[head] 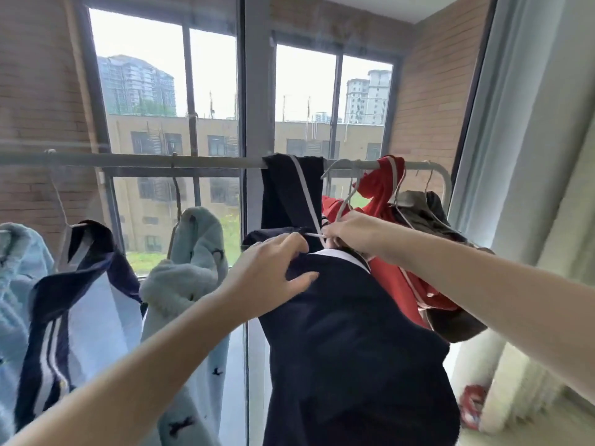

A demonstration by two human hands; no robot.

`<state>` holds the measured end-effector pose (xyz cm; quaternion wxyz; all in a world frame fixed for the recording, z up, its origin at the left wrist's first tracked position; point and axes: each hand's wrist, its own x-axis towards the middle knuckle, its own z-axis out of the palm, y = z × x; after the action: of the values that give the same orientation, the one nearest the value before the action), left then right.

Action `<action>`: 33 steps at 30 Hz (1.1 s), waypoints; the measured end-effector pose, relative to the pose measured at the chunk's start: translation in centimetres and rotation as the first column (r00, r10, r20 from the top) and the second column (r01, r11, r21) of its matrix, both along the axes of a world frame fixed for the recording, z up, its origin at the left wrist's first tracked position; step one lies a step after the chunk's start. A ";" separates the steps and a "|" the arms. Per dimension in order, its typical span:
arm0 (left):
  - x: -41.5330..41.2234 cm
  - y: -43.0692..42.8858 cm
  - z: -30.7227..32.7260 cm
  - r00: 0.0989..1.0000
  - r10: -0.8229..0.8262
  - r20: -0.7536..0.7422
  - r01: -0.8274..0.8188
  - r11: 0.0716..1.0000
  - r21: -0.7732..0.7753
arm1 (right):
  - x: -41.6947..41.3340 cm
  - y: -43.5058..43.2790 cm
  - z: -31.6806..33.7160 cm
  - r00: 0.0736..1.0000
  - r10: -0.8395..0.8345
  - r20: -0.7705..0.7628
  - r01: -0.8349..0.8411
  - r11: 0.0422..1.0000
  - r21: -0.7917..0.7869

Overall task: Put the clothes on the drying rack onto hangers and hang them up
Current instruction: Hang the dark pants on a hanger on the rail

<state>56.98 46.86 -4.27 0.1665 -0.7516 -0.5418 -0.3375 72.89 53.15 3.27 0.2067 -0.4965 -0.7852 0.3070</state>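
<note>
A dark navy garment (347, 342) with a white collar hangs in front of me below the grey rack rail (145, 160). My left hand (273, 272) pinches its shoulder fabric. My right hand (351, 233) grips a thin grey wire hanger (341, 201) at the garment's neck. One navy part with a grey stripe (289, 191) is still draped over the rail. A red garment (383, 188) and a dark olive one (428, 214) hang bunched on the rail behind my right hand.
On hangers at the left hang a fluffy light-blue garment (190, 259), a navy and white striped top (80, 284) and another pale blue piece (16, 284). Large windows (209, 91) stand behind the rail. A pale curtain (531, 156) falls at the right.
</note>
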 end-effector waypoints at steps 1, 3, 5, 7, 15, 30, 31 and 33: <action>0.5 0.3 -0.2 1.000 -0.029 -0.012 0.029 0.999 -0.030 | 0.3 0.2 0.0 1.000 -0.012 0.008 0.012 1.000 -0.001; 1.1 0.7 -0.3 0.990 -0.133 -0.035 0.129 0.987 -0.098 | 0.8 0.7 0.0 0.999 -0.037 0.040 0.038 0.999 -0.018; 1.1 0.8 -0.1 0.960 -0.280 0.026 0.280 0.947 -0.155 | 1.5 1.0 -0.1 0.997 -0.049 0.057 0.054 0.994 -0.095; 0.9 0.7 -0.1 0.914 -0.383 0.132 0.405 0.873 -0.270 | 2.3 1.3 -0.7 0.997 -0.061 0.053 0.067 0.992 -0.107; 4.7 0.3 -0.9 0.935 -0.268 0.232 0.354 0.705 -0.614 | 0.5 0.8 -3.0 0.999 -0.022 0.025 0.022 1.000 0.011; 4.5 -2.9 -1.8 0.810 -0.373 0.452 0.569 0.314 -0.760 | 0.1 1.1 -3.7 0.990 -0.074 -0.124 0.058 0.989 -0.134; 4.5 -3.3 -1.7 0.778 -0.313 0.545 0.619 0.235 -0.750 | 0.2 1.2 -3.8 0.990 -0.074 -0.121 0.058 0.990 -0.128; 4.7 -3.6 -1.7 0.733 -0.213 0.646 0.679 0.192 -0.708 | 0.3 1.2 -4.1 0.992 -0.073 -0.108 0.061 0.992 -0.112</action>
<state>61.71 43.26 -5.98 -0.5112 -0.7445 -0.4009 -0.1537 73.16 54.39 -0.80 0.2331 -0.5151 -0.7375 0.3694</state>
